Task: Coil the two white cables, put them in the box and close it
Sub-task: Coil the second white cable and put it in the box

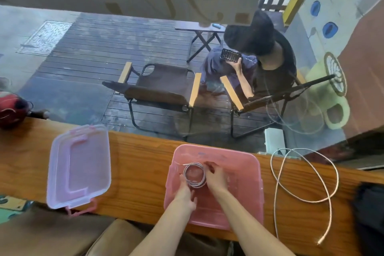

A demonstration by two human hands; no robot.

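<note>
I see both hands inside the open pink box (215, 212) at the counter's (141, 172) near edge. My left hand (185, 191) and right hand (215, 176) pinch opposite sides of the coiled white cable (194, 174). The second cable (301, 181) sprawls loose toward the counter's right end; the lid (79, 166) lies left. I can read no writing on any of them.

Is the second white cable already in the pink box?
No, the second cable lies loose on the wooden counter right of the pink box; only the coiled cable is inside.
</note>
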